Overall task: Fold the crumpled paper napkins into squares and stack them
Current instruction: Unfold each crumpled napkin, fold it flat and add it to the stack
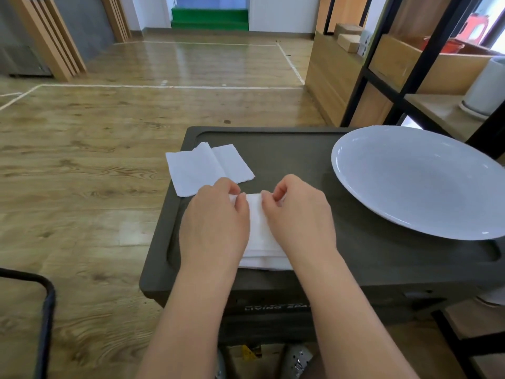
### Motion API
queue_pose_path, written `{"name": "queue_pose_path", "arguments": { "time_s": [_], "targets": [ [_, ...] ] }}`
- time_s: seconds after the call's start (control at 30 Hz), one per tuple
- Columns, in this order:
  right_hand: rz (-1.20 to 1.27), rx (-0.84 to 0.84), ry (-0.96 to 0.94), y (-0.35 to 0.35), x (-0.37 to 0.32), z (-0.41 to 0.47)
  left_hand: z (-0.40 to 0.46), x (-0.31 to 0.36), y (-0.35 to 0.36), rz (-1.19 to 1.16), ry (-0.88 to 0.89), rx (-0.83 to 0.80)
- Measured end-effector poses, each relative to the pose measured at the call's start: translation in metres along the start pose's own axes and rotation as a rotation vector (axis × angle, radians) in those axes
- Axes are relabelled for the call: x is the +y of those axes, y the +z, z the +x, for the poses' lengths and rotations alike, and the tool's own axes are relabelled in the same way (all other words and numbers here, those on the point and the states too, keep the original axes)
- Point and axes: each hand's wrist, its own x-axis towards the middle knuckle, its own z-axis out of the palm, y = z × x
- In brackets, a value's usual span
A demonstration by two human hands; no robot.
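Both hands, left hand [216, 222] and right hand [297, 217], pinch the far edge of a folded napkin [261, 231] mid-lid on the dark storage box [287, 160]; a second napkin [205, 166] lies at ten o'clock, a bare white plate [420, 181] at two.

both forearms reach forward, left hand [216, 222] and right hand [297, 217] palm-down on napkin [259, 231], fingertips pinching its far edge.

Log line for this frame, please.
fold | both hands pinch napkin | second napkin flat behind | plate right
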Motion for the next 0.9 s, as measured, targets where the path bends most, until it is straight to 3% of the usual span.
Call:
{"name": "queue_pose_path", "arguments": {
  "time_s": [0.17, 0.43, 0.5, 0.6, 0.67, 0.9],
  "targets": [
    [0.072, -0.049, 0.084, -0.006, 0.013, 0.001, -0.002, -0.013, -0.002, -0.059, -0.095, -0.032],
    [0.040, -0.146, 0.090, -0.006, 0.012, 0.004, 0.008, -0.012, -0.010, -0.092, -0.096, -0.121],
    [0.088, -0.139, 0.096, -0.009, 0.013, 0.007, 0.020, -0.019, -0.017, -0.156, -0.123, -0.051],
    [0.225, -0.099, 0.117, -0.018, 0.017, 0.012, 0.037, -0.036, -0.024, -0.165, -0.215, 0.176],
    [0.306, -0.049, 0.127, -0.024, 0.018, 0.013, 0.045, -0.046, -0.021, -0.129, -0.290, 0.210],
    [0.280, 0.006, 0.132, -0.033, 0.022, 0.015, 0.055, -0.053, -0.011, 0.094, -0.404, -0.060]
  ]
}}
